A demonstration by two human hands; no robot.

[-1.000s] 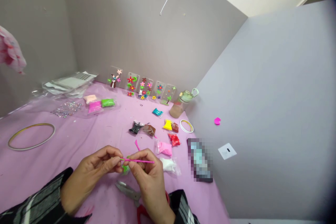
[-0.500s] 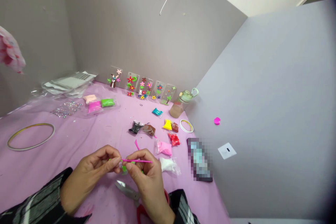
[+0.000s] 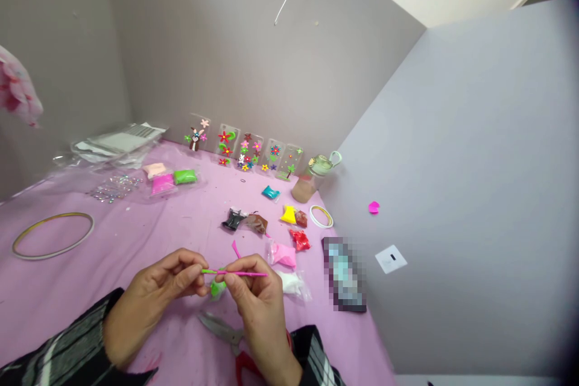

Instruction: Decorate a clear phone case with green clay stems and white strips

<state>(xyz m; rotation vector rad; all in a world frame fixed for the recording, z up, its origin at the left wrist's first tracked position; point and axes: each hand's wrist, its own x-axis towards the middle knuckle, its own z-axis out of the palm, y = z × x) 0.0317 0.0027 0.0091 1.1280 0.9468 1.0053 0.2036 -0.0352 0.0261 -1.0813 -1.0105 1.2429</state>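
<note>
Lying farthest to my left on the pink-covered counter [image 3: 136, 229] is a large ring [image 3: 67, 214], with a sheet of gems [image 3: 115, 189] beyond it and papers [image 3: 120, 140] in plastic farther back. Three packets [image 3: 161, 184], peach, bright pink and green, sit together just right of the gems. Nearer me, my left grip [image 3: 158, 289] is pinched, thumb against fingers, on a thin green strip [image 3: 208, 271]. That strip runs across to a pink stick [image 3: 246, 274], above the counter; whether the two are joined I cannot tell. Behind my hands, five clear cases [image 3: 227, 145] with small flowers and figures lean in a row by the wall. A green packet [image 3: 218, 288] shows between my hands, and the scissors [image 3: 221, 327] lie below, their red handles partly behind my right wrist. My right grip [image 3: 259, 301] is closed, finger and thumb together, on the pink stick. Past it come a light pink packet [image 3: 283, 255], a white packet [image 3: 293, 283] and a red packet [image 3: 300, 240], then a jar [image 3: 307, 184] behind, a small white ring [image 3: 312, 217], and a phone [image 3: 344, 274] near the right edge.
</note>
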